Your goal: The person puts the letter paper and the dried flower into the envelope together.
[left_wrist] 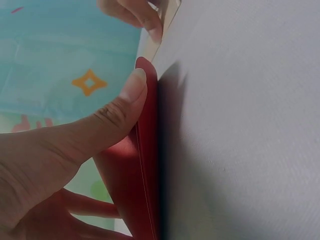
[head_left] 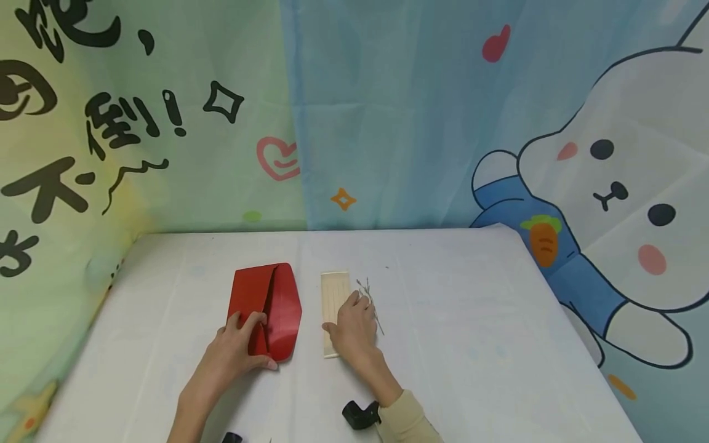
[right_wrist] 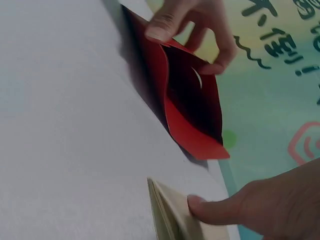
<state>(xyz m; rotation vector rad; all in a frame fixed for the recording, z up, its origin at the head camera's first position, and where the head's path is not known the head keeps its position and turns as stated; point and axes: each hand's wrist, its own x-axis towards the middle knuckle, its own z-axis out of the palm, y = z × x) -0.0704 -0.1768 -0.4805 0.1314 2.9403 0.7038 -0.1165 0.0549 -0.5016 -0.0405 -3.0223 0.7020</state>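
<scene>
A red envelope lies on the white table with its flap spread to the right. My left hand grips its near part, thumb at the bottom edge and fingers at the mouth. The right wrist view shows the envelope's mouth gaping, one fingertip hooked at its rim. Just to the right is a folded cream paper with lengthwise creases. My right hand holds it across its width, the thumb pressing its face; the other fingers' tips are partly hidden. Beside those fingers lies a thin dried sprig.
The white-covered table extends on both sides of the hands. A printed curtain hangs along the back and sides. A black device sits at the right wrist, by the beige sleeve.
</scene>
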